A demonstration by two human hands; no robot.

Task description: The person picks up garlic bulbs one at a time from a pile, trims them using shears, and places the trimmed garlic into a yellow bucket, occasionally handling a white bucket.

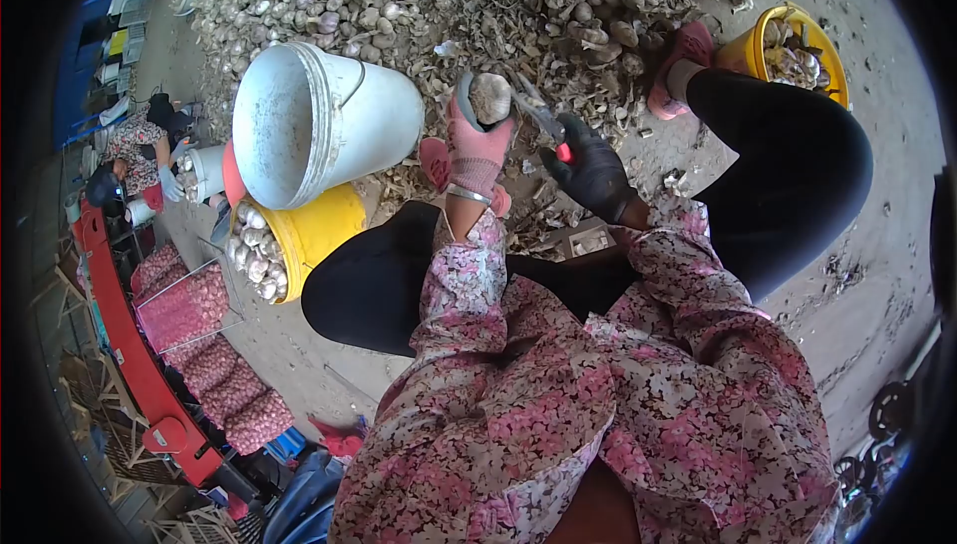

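Note:
My left hand (477, 150), in a pink and grey glove, is closed around a garlic bulb (489, 98), holding it upright over the littered floor. In a black glove, my right hand (595, 175) grips a pair of shears (541, 113) with a bit of red handle showing. The blades point up and left, close beside the bulb. Just left of my left hand is a large white bucket (384, 110), tipped with its mouth facing left. Beyond both hands spreads a heap of garlic bulbs (399, 5) with dry skins and stalks.
A yellow bucket (334, 230) of trimmed garlic leans by my left knee. Another yellow bucket (738, 53) with garlic and scraps stands beyond my right leg. At the left, a co-worker (140, 145) sits near a white bucket. Red mesh sacks (214, 379) lie beside a red beam (130, 335).

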